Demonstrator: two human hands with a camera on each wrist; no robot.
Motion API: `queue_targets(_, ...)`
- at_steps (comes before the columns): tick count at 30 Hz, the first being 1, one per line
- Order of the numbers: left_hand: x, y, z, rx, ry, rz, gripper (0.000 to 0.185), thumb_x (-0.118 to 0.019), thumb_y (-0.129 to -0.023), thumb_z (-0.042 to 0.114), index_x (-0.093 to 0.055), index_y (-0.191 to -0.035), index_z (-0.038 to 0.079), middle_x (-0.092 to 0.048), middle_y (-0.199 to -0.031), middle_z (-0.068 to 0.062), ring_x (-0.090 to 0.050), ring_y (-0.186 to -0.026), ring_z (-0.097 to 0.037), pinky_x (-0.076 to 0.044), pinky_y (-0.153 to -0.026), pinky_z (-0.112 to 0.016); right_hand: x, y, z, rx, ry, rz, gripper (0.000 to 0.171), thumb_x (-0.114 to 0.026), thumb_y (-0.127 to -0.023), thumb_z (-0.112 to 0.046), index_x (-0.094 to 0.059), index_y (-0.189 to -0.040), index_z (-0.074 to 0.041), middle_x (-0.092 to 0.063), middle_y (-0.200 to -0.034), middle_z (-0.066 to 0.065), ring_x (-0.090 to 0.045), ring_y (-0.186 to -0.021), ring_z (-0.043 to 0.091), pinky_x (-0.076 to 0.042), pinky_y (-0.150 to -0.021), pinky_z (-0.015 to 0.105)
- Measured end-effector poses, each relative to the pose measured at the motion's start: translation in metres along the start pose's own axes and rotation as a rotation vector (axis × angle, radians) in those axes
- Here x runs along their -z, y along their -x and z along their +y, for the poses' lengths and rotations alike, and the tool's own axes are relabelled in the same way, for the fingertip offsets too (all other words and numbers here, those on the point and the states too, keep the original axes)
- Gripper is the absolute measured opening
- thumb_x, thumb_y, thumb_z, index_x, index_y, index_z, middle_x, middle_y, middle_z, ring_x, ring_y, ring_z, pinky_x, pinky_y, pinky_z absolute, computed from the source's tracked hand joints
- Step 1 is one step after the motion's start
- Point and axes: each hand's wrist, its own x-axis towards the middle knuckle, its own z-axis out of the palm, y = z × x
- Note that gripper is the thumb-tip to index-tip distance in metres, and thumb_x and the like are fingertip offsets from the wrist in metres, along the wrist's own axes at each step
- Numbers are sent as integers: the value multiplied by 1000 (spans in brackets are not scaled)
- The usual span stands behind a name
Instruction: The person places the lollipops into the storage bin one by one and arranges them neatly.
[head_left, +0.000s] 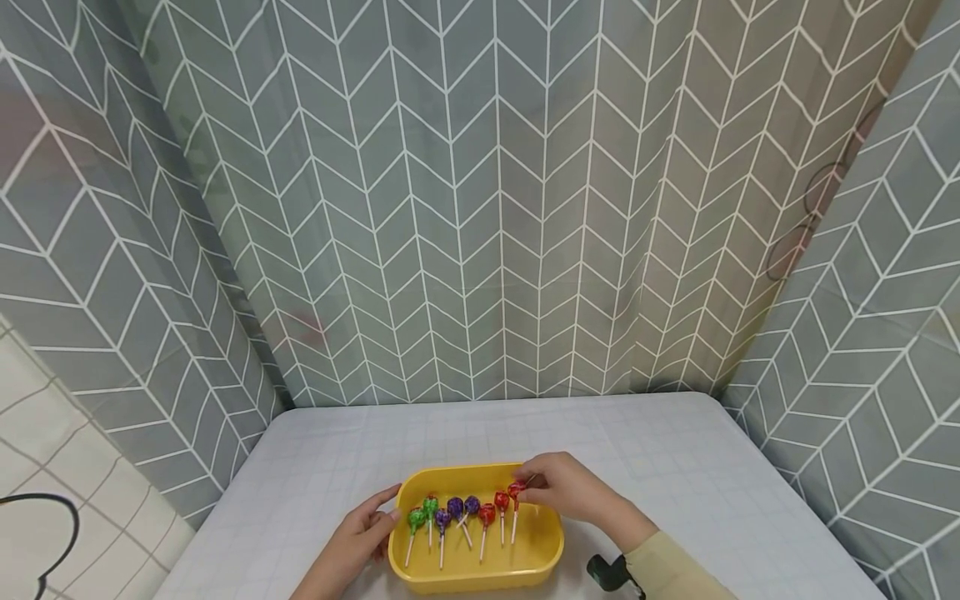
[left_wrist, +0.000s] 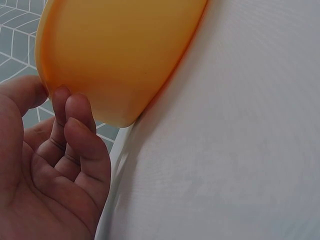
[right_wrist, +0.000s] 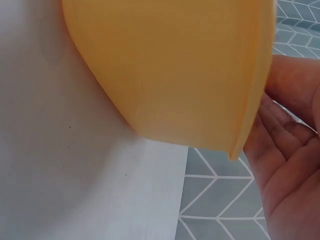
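Right hand [head_left: 572, 490] is over the far right corner of the yellow tray [head_left: 457, 576], thumb and fingertips pinched on the rightmost red lollipop [head_left: 515, 491], up by its head. Left hand [head_left: 358, 540] steadies the tray's left wall, fingers loosely curled with the tips against the rim, holding nothing else; my left wrist view shows those fingertips [left_wrist: 70, 107] touching the orange-yellow outer wall. Seven lollipops now lie in a row inside the tray, sticks toward me: two green [head_left: 416, 519], three purple [head_left: 455, 507], two red. I judge the row nearly sorted by colour, with only this last red one being set in line. No loose lollipops show on the grey surface [head_left: 675, 467], so little looks left.
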Motion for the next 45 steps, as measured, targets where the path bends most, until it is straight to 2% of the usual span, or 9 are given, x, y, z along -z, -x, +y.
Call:
queue_targets(7,1,0,-1,-5,22,-10,76,-62,-95,48,-37,-151,4,-61,-80,-8,-55,-66,-19,-50,-59,-31,-3,-4,-3,113,174,-49,16,-74,-90,-14,-77,-105,-10,-66,-89,-14,-56,-77,0,-50,-70,21)
queue_targets(13,1,0,-2,-7,34,-14,75,-62,-95,47,-36,-151,4,-61,-81,-9,-55,-67,-20,-50,-59,-32,-9,-5,-7,98,260,-89,18,-74,-90,-14,-77,-107,-14,-68,-94,-13,-58,-82,-1,-52,-79,24)
queue_targets(20,2,0,-4,-10,40,-28,73,-61,-97,45,-36,-152,4,-62,-81,-9,-55,-67,-19,-51,-59,-31,-16,-6,-10,88,352,-103,17,-74,-90,-14,-78,-106,-14,-68,-93,-14,-59,-82,-1,-53,-83,26)
queue_targets(27,1,0,-4,-7,43,-30,75,-61,-97,45,-35,-152,3,-61,-81,-9,-55,-66,-19,-50,-59,-31,-20,-8,-11,151,475,-100,8,-75,-90,-17,-78,-97,-18,-65,-85,-18,-53,-72,-2,-51,-77,21)
queue_targets(34,1,1,-1,3,32,-21,75,-61,-96,46,-35,-152,3,-61,-82,-9,-55,-67,-20,-50,-59,-31,-23,-9,-11,173,558,-89,4,-74,-90,-19,-77,-91,-17,-60,-78,-16,-50,-69,0,-50,-74,21)
queue_targets(45,0,2,2,12,21,-12,73,-61,-97,46,-36,-152,4,-61,-80,-9,-55,-66,-20,-49,-59,-31,-32,-14,-6,153,645,-83,9,-73,-91,-24,-74,-83,-22,-57,-74,-16,-48,-66,1,-51,-72,23)
